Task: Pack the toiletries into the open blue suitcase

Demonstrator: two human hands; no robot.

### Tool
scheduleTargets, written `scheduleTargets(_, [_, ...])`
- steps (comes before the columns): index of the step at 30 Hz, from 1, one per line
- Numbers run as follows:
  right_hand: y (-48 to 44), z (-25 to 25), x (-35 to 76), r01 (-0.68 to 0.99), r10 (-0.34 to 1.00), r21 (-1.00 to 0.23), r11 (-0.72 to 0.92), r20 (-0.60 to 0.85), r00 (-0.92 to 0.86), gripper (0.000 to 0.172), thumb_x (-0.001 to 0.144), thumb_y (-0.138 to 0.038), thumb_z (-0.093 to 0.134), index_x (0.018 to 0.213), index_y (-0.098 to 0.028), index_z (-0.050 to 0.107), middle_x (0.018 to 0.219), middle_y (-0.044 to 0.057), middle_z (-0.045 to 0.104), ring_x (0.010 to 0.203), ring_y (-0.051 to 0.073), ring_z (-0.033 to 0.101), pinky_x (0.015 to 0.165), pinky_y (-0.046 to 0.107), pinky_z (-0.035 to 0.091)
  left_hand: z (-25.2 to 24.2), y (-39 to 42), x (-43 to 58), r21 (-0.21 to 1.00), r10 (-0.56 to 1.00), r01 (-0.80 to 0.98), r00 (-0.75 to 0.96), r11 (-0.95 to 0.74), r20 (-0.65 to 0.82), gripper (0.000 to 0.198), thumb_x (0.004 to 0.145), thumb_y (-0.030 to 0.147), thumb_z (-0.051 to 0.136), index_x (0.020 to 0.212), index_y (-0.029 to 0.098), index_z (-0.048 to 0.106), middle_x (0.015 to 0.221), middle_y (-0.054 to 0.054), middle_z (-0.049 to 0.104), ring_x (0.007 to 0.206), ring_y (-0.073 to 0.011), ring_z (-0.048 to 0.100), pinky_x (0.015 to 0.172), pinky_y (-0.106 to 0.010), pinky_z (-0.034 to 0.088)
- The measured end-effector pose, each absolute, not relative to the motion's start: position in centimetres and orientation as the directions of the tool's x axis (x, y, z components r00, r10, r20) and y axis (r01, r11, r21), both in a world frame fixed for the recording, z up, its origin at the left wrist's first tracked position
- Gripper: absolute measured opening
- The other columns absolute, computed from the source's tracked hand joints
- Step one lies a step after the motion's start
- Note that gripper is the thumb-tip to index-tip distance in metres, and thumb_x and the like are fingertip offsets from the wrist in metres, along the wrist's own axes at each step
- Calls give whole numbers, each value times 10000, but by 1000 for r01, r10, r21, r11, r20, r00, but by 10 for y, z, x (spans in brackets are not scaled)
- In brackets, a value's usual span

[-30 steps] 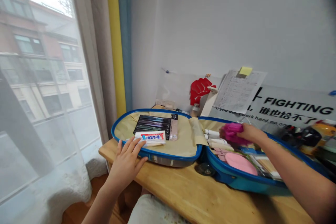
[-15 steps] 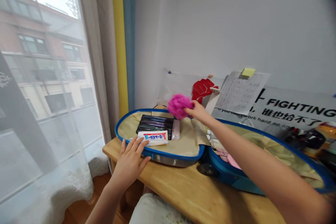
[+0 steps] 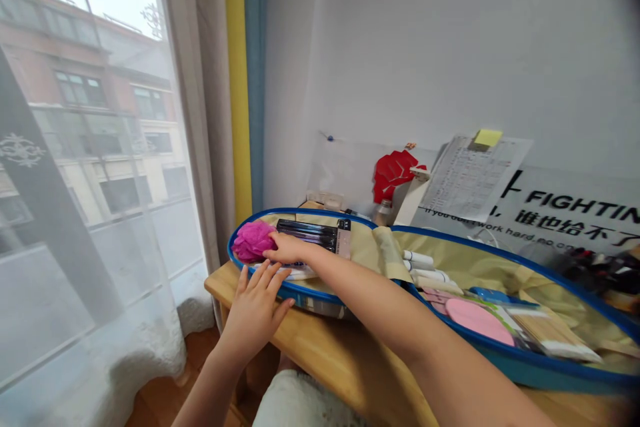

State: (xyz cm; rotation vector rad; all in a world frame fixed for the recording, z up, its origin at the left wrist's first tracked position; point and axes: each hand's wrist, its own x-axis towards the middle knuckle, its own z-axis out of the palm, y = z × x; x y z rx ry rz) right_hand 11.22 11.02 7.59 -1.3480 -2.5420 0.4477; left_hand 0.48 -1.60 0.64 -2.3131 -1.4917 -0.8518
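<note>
A blue-rimmed, beige-lined case [image 3: 367, 260] lies unfolded on the wooden table. In its left half, my right hand [image 3: 287, 248] grips a bright pink bath puff [image 3: 253, 241] at the far left end. Beside the puff lies a pack of dark pens [image 3: 310, 233]. Below it a white toothpaste pack [image 3: 303, 274] is mostly covered by my right arm. My left hand [image 3: 260, 293] has its fingers spread over the case's front edge, close to the toothpaste, holding nothing.
The case's right half holds white rolled items [image 3: 425, 267], a pink oval [image 3: 479, 321] and a packet of cotton swabs [image 3: 553, 333]. A curtained window [image 3: 115, 147] is at left. Papers [image 3: 473, 177] hang on the wall behind. The wooden table [image 3: 320, 347] ends in front of me.
My right hand has carried the bath puff left and down, from above the pens to the left end of the case. My left hand stays by the front edge. The view has shifted slightly.
</note>
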Motion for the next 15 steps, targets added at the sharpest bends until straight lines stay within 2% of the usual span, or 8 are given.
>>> scheduleTargets(3, [115,79,118,752,821,-382,537,30,-570,352,891,-392,543,1169,-179,570,1220,77,570,1060,195,571,903,423,486,6,-15,4,81,744,907,285,-413,604,396,855,340,559,1228,209,567,1323,-104,573,1280,-321,457,1081,-586,282])
scheduleTargets(8, [126,102,154,708,826,-469,528,91,-556,342,898,-403,527,1154,-183,582,1221,66,574,1077,203,566,918,421,477,4,-11,1,59,731,916,276,-397,624,471,825,408,591,1241,188,556,1333,-116,565,1266,-329,471,1074,-548,315])
scheduleTargets(15, [122,134,268,742,941,-583,332,144,-307,350,902,-426,515,1119,-164,595,1173,72,605,1055,189,582,926,431,468,0,-9,-2,54,713,905,295,-423,636,593,817,451,596,1330,175,484,1333,-113,564,1259,-333,472,1081,-545,296])
